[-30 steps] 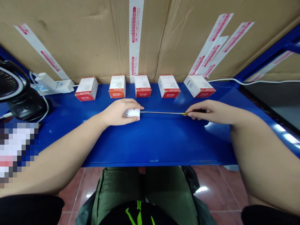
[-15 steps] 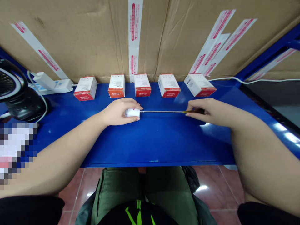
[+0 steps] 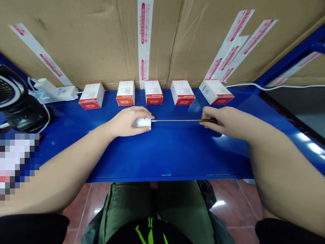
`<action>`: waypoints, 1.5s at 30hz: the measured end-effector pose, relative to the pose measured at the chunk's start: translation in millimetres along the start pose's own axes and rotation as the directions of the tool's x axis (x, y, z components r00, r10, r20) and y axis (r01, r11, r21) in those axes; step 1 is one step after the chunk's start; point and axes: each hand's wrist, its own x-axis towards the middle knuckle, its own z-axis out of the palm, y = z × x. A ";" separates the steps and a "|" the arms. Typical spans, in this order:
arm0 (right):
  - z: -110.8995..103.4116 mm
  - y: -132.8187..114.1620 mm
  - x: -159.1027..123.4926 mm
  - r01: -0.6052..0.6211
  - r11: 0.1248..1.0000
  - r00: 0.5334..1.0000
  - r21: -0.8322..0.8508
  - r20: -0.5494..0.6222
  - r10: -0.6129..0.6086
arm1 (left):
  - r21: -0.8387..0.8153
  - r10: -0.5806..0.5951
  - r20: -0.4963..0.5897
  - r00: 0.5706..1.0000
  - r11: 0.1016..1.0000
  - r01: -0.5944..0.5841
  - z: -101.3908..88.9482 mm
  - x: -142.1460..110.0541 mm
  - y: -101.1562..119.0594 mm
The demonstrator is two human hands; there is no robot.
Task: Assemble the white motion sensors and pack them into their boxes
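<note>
The left hand grasped a white device on the blue shelf; the right hand gripped a screwdriver, its tip touching the device at three o'clock. Five boxes stood at twelve o'clock.

One head-worn camera faces forward and down, close above the blue metal desk, framing the left hand and right hand.
</note>
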 end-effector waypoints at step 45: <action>9.4 -1.8 9.7 0.171 0.984 0.984 0.047 -0.067 -0.167 | 0.038 -0.012 0.056 0.998 0.999 0.009 -4.9 0.8 7.2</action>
